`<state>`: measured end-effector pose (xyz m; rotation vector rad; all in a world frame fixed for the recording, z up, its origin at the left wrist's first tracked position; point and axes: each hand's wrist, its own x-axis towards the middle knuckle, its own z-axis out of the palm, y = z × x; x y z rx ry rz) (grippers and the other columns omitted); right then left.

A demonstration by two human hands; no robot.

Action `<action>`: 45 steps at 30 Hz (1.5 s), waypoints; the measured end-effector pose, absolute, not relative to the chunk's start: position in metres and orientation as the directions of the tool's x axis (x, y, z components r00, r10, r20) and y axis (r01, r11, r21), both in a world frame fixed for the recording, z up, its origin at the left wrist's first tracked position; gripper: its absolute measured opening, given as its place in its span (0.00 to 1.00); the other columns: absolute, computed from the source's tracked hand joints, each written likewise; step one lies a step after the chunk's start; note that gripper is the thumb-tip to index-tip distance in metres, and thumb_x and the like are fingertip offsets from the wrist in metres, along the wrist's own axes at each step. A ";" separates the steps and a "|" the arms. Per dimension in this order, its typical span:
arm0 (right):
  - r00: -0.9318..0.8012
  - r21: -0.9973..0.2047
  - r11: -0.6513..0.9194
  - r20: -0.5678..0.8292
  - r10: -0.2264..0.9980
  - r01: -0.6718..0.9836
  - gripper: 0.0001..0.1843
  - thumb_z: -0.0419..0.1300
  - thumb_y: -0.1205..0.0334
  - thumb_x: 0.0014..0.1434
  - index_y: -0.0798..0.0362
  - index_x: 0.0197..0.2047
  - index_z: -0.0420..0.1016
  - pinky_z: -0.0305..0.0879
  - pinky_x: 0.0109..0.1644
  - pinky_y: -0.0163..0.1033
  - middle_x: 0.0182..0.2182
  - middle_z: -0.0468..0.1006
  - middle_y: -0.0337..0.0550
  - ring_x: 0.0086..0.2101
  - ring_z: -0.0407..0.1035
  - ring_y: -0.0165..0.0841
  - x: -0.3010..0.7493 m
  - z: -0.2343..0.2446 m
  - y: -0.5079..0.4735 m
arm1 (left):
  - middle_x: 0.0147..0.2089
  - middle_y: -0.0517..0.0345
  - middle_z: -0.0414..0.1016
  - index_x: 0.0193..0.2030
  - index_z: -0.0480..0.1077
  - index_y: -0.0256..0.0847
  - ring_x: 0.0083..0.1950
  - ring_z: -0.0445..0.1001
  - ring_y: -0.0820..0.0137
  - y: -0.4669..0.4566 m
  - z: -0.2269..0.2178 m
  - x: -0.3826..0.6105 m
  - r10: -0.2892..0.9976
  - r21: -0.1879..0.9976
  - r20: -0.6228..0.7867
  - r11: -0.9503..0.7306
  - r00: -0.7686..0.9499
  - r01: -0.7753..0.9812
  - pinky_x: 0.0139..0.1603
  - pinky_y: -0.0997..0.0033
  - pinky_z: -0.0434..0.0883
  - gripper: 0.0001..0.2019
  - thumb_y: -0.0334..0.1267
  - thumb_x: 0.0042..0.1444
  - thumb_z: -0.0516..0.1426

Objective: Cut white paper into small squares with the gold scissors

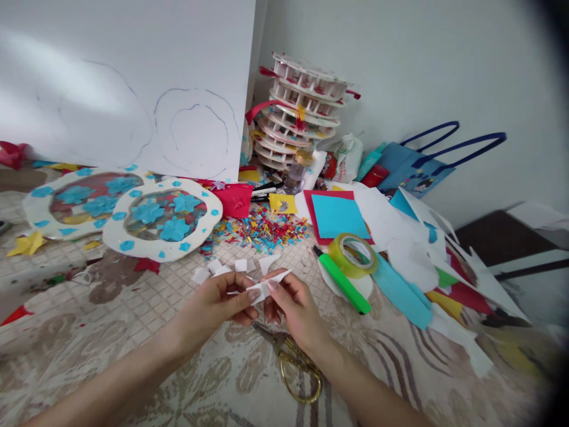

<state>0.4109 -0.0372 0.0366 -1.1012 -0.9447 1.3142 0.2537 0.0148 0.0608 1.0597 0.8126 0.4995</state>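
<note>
Between both hands is a small white strip (263, 292), perhaps paper or foam, with a pointed tip at its right end. My left hand (233, 296) pinches its left part between thumb and fingers. On the right part, the thumb and fingers of my right hand (291, 302) are closed. Just beyond the hands lie several small white square pieces (240, 265) and a curved white offcut (268, 263). A pair of scissors with gold handles (293, 356) rests on the patterned cloth below my right hand, partly covered by it.
Two white rings with blue paper flowers (162, 252) lie at left. Paper confetti (267, 234) is heaped ahead. To the right are clear tape (353, 255), a green marker (344, 284) and blue paper (340, 216). A tiered white structure (302, 112) and blue bag (409, 169) stand behind.
</note>
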 end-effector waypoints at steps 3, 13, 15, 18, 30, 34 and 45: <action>0.059 -0.970 -0.052 -0.068 0.996 -0.238 0.12 0.58 0.53 0.59 0.55 0.37 0.70 0.54 0.16 0.26 0.17 0.69 0.32 0.16 0.63 0.23 0.411 0.037 -0.038 | 0.25 0.63 0.74 0.32 0.67 0.38 0.28 0.72 0.74 0.015 0.061 0.255 0.718 0.903 -0.350 0.430 0.602 0.012 0.28 0.76 0.69 0.13 0.44 0.47 0.64; 0.044 -0.959 -0.040 -0.054 0.998 -0.280 0.10 0.59 0.55 0.59 0.54 0.37 0.71 0.55 0.17 0.26 0.18 0.69 0.31 0.16 0.63 0.23 0.410 0.037 -0.039 | 0.25 0.63 0.73 0.31 0.67 0.38 0.27 0.72 0.75 0.011 0.062 0.255 0.744 0.922 -0.310 0.387 0.592 -0.003 0.27 0.77 0.68 0.12 0.44 0.50 0.62; 0.029 -0.950 -0.047 -0.059 0.998 -0.308 0.10 0.61 0.56 0.57 0.53 0.37 0.70 0.55 0.17 0.26 0.19 0.70 0.32 0.16 0.63 0.22 0.409 0.037 -0.039 | 0.25 0.62 0.74 0.31 0.68 0.38 0.27 0.72 0.74 0.011 0.060 0.255 0.747 0.930 -0.286 0.367 0.600 -0.014 0.27 0.77 0.69 0.12 0.44 0.50 0.62; 0.022 -0.943 -0.063 -0.075 0.997 -0.327 0.10 0.63 0.58 0.55 0.53 0.38 0.69 0.55 0.17 0.25 0.22 0.71 0.32 0.16 0.63 0.21 0.409 0.036 -0.039 | 0.25 0.62 0.74 0.31 0.68 0.38 0.27 0.73 0.74 0.011 0.058 0.254 0.748 0.931 -0.279 0.365 0.602 -0.023 0.27 0.76 0.69 0.11 0.43 0.50 0.62; 0.006 -0.926 -0.123 -0.134 0.991 -0.357 0.11 0.61 0.55 0.57 0.52 0.38 0.68 0.57 0.17 0.27 0.19 0.71 0.31 0.16 0.64 0.24 0.406 0.034 -0.041 | 0.24 0.61 0.76 0.29 0.67 0.38 0.26 0.73 0.75 0.009 0.061 0.254 0.700 0.871 -0.338 0.486 0.629 -0.073 0.27 0.77 0.68 0.13 0.44 0.47 0.64; 0.030 -0.932 -0.108 -0.126 0.992 -0.346 0.10 0.62 0.55 0.56 0.52 0.37 0.68 0.55 0.17 0.26 0.19 0.71 0.31 0.16 0.63 0.23 0.405 0.035 -0.041 | 0.25 0.61 0.76 0.31 0.69 0.37 0.27 0.73 0.75 0.009 0.064 0.255 0.697 0.844 -0.361 0.526 0.619 -0.100 0.29 0.77 0.70 0.14 0.44 0.47 0.65; 0.097 -0.910 -0.104 -0.155 0.983 -0.401 0.10 0.63 0.56 0.55 0.52 0.36 0.67 0.55 0.17 0.26 0.21 0.72 0.32 0.16 0.61 0.22 0.406 0.037 -0.038 | 0.29 0.57 0.80 0.31 0.71 0.36 0.31 0.77 0.74 0.011 0.064 0.255 0.665 0.755 -0.400 0.629 0.631 -0.184 0.35 0.78 0.72 0.12 0.42 0.48 0.65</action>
